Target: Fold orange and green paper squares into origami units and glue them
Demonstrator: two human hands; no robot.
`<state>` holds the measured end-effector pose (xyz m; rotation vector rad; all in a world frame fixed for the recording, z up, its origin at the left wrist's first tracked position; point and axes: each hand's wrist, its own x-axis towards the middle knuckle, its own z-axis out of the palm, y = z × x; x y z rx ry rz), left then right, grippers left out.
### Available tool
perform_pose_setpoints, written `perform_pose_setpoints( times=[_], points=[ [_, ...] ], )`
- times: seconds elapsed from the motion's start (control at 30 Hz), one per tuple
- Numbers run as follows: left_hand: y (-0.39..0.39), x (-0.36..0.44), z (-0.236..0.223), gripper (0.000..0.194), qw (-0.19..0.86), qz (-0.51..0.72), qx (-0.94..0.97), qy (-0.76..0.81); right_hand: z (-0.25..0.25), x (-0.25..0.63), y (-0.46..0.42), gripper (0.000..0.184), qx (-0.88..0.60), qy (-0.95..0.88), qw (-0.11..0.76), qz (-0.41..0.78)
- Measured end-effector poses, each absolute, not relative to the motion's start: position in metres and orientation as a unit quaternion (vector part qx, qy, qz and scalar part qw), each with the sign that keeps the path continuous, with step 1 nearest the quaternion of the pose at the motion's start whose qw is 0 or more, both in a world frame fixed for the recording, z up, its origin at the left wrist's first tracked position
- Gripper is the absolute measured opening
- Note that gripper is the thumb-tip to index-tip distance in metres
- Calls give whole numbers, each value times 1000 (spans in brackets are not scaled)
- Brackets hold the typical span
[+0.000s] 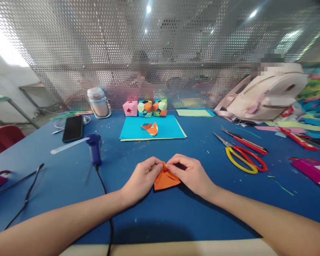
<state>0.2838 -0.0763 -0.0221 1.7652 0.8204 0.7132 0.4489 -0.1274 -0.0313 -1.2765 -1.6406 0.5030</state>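
Observation:
An orange piece of folded paper (166, 181) is between my two hands, near the front middle of the blue table. My left hand (146, 174) pinches its upper left side between thumb and fingers. On the other side, my right hand (190, 172) pinches the upper right, close to a small raised fold at the top. The paper's lower edge spreads out toward me. Beyond the hands, a folded orange and white paper piece (152, 129) rests on a stack of blue sheets (170, 124).
Several folded paper cubes (144, 108) line the back by a perforated metal screen (112, 46). Leftward are a glue gun (95, 147), a phone (73, 128) and a bottle (98, 103). Scissors (241, 156), a red cutter (246, 142) and a backpack (272, 90) are at right.

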Motion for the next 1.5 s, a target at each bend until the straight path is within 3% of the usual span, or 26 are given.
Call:
perform_pose_setpoints(
  times=[0.47, 1.5],
  points=[
    [-80, 285, -23, 25, 584, 293, 684, 324, -29, 446, -129, 13, -508, -692, 494, 139],
    [-80, 288, -24, 21, 495, 324, 720, 363, -31, 442, -131, 11, -512, -696, 478, 160]
  ],
)
